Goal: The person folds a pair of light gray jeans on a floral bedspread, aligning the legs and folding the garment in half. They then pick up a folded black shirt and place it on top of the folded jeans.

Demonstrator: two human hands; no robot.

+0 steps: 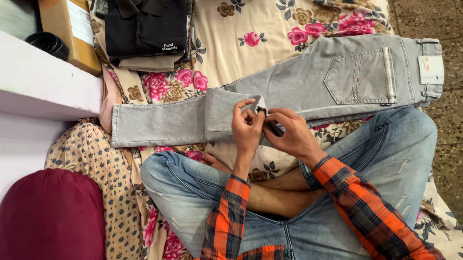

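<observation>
A pair of light grey jeans [306,87] is laid flat across a floral bedsheet [266,15], with the waistband turned toward the tiled floor [444,5] and the legs stretched toward the white ledge [20,76]. The lower edge of the grey jeans, about midway along their length, is pinched by both hands. The left hand [246,128] is closed on a small fold of the denim, its fingers [249,109] curled over the edge. The right hand [290,130] is closed on the same fold just beside it, so that the two hands are touching. Just below the grey jeans, crossed legs in blue jeans [357,158] are seen, and orange plaid sleeves [355,203] cover both forearms. Above the grey jeans, a folded black polo shirt [146,20] is stacked on other folded clothes. Beside that stack, a cardboard box [69,27] is placed. Below the jeans' leg ends, a maroon bolster [45,230] is seen.
</observation>
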